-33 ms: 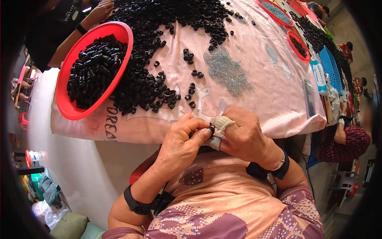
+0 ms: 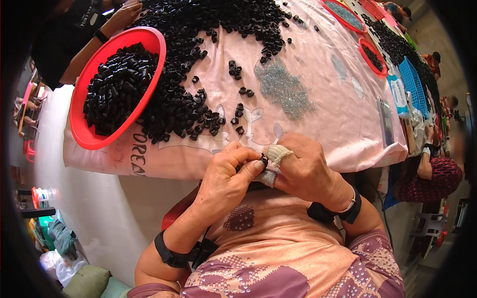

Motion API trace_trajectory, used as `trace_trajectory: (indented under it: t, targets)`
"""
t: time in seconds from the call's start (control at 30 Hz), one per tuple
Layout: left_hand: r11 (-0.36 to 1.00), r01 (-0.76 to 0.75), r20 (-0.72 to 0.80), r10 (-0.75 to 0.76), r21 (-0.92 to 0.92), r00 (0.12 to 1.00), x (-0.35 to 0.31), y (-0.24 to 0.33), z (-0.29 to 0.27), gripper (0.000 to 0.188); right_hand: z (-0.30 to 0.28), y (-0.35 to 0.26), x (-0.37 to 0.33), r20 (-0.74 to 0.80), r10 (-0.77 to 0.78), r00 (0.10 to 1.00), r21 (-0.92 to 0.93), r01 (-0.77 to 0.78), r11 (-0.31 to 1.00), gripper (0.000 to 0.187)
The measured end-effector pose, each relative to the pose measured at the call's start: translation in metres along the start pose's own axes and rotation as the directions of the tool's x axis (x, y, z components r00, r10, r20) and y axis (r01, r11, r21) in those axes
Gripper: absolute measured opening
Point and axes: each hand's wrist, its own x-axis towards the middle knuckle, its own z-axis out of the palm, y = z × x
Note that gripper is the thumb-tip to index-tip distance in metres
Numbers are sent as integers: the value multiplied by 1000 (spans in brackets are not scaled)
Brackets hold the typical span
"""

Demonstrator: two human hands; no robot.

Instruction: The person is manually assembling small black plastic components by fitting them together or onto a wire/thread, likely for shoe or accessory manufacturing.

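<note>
Just off the table's near edge, my two hands meet in front of my body. My left hand pinches a small black plastic part between thumb and fingers. Against it from the right presses my closed right hand, wearing a ribbed cream finger cover and a greyish one. What the covered fingertips grip is hidden. Beyond my hands, a heap of similar black parts spreads over the pink cloth. A patch of small clear, greyish pieces lies right of it.
A red basin full of black parts stands at the left, beside another person's arm. Along the right lie a small red bowl, a blue basket and a white-and-blue package. Another person sits at the far right.
</note>
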Motion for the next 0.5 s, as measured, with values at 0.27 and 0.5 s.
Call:
trace_trajectory:
  t: [0.27,0.5]
  targets:
    - [999,17,9,-17,-47,1000,-2,8,1,17,-1,6,1,-28,-36,999,51,37,998,36]
    - [923,157,55,-147,-352,988,-3,15,0,17,-3,0,-2,-32,32,999,55,-30,998,35]
